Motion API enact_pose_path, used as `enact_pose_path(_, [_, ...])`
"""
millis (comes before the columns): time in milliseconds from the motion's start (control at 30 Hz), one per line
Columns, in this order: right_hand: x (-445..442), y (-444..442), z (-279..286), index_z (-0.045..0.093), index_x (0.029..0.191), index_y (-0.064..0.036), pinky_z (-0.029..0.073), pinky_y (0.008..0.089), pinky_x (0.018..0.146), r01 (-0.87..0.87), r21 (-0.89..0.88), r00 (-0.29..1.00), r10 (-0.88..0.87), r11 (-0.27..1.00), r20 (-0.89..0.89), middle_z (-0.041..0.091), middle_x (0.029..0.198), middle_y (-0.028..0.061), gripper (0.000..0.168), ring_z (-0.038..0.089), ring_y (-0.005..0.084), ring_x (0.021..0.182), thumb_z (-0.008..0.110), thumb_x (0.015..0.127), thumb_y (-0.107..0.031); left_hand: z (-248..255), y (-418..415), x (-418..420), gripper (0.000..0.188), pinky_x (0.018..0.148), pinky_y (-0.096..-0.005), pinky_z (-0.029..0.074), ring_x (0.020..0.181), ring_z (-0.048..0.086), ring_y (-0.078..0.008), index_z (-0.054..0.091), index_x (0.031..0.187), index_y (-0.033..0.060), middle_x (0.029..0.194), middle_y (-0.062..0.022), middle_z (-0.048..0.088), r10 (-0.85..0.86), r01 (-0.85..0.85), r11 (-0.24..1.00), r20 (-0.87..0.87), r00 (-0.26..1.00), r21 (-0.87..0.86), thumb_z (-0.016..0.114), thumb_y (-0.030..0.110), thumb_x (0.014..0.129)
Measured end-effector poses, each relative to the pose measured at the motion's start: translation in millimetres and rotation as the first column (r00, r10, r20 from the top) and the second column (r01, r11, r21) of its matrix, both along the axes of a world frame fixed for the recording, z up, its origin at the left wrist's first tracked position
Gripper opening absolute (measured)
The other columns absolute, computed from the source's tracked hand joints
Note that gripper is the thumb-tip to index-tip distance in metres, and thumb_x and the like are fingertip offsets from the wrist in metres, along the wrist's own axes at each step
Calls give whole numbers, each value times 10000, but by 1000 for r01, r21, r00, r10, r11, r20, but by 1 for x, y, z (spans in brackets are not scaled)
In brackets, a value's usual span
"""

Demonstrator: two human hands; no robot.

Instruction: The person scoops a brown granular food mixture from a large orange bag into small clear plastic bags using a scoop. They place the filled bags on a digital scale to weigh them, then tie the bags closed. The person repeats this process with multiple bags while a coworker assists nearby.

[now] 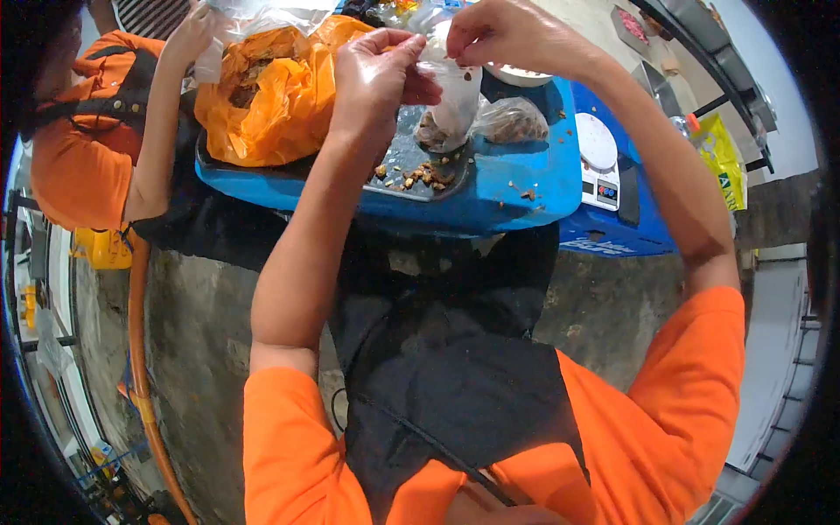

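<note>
A clear plastic bag hangs upright, with brown chunks gathered at its bottom. My left hand pinches the upper part of this bag from the left. On its other side, the fingers of my right hand are pinched at the bag's top edge. Just right of it lies a second clear bag, filled with similar brown pieces. Beneath the held bag is a black tray with loose brown chunks scattered near its front edge. Left of my hands, an orange plastic bag gapes around a brown mass.
The tray sits on a blue plastic surface dotted with crumbs. A white bowl stands behind the filled bag. To the right, a digital scale rests on a blue box. At left, a co-worker's arm holds clear plastic.
</note>
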State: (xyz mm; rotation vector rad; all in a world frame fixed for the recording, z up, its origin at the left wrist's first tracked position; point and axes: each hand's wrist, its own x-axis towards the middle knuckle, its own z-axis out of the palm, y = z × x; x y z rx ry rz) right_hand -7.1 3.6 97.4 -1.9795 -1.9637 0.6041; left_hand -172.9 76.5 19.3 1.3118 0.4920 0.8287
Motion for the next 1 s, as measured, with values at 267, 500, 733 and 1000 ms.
enact_pose_path(267, [12,-14,-26,715,872,-97,497,359,735,-100,162,942,41,982,332,645,887,124,191,622,249,855,778,719,-193,19,23,10,207,603,-296,531,639,626,-177,615,969,-3,731,-83,619,-29,31,996,-24,999,82,596,187,890])
enact_pose_path(500, [-10,-27,52,668,753,-8,482,246,619,109,393,994,-107,913,-28,669,720,19,87,588,66,678,713,788,-73,88,30,10,163,523,-284,520,538,604,-155,616,855,-10,658,-69,608,10,-33,969,95,995,245,611,148,898])
enact_pose_path(733, [-5,-21,56,662,713,-21,511,238,659,178,386,973,-105,905,-203,654,722,31,103,624,84,733,720,779,-75,103,32,11,159,520,-285,530,535,609,-155,616,850,-20,660,-78,614,11,-39,959,98,995,282,615,133,894])
enact_pose_path(1000, [14,-36,15,543,1180,-39,475,192,605,503,168,748,-330,848,-576,611,886,32,421,591,95,734,641,874,-312,64,23,43,120,568,-259,506,602,579,-125,618,897,-14,708,-63,608,-192,109,959,319,928,261,608,106,888])
